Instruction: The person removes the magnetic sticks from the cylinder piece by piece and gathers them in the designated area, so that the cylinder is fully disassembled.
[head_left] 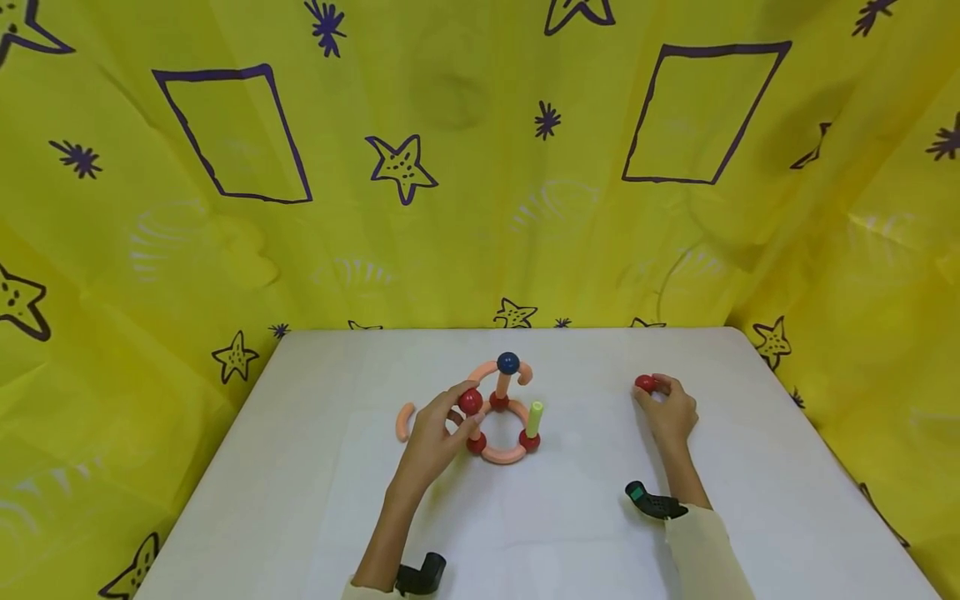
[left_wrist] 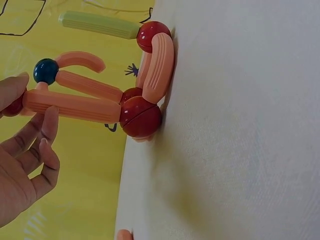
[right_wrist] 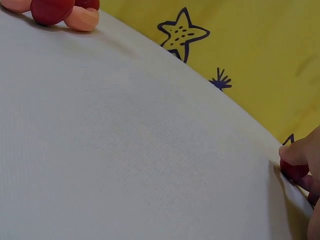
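My left hand (head_left: pixel 433 432) holds a red ball (head_left: pixel 470 402) between thumb and fingers, on top of an upright orange stick (left_wrist: pixel 75 106). That stick rises from one of the red balls (left_wrist: pixel 141 117) in a ring of curved orange rods (head_left: pixel 503 456) lying on the table. Another upright orange stick carries a dark blue ball (head_left: pixel 507 362), with curved rods branching from it. A light green stick (head_left: pixel 534 419) stands on a further red ball (head_left: pixel 529 440). Farther right, my right hand (head_left: pixel 672 414) pinches a separate red ball (head_left: pixel 644 383) low at the table surface.
A loose curved orange rod (head_left: pixel 404 422) lies left of the ring, beside my left hand. The white table (head_left: pixel 577 533) ends at a yellow curtain (head_left: pixel 480 242) with drawn starfish, which hangs behind and along both sides.
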